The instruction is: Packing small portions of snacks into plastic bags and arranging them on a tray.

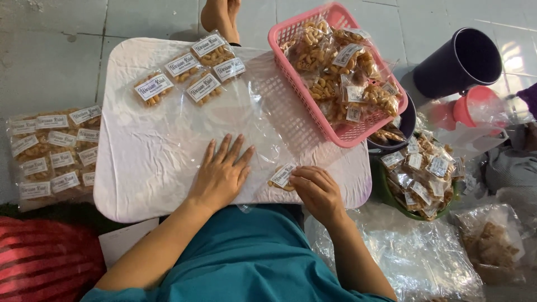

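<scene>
Resting flat with fingers spread, the left hand (222, 173) is pressed on a clear plastic sheet (263, 120) laid over the white tabletop (140, 168). Just to its right, a small labelled snack packet (281, 177) is pinched at the near tabletop edge by the curled fingers of the right hand (318, 192). Beyond the left hand, five more packets (193, 70) are laid out; beyond the right hand, a pink basket (291, 72) of packets is seen.

The white cloth-covered surface (140, 168) lies bare along its left and near edges. Five labelled clear snack packets (190, 72) crowd the far edge; a pink plastic basket (335, 131) overhangs the far right corner.
</scene>
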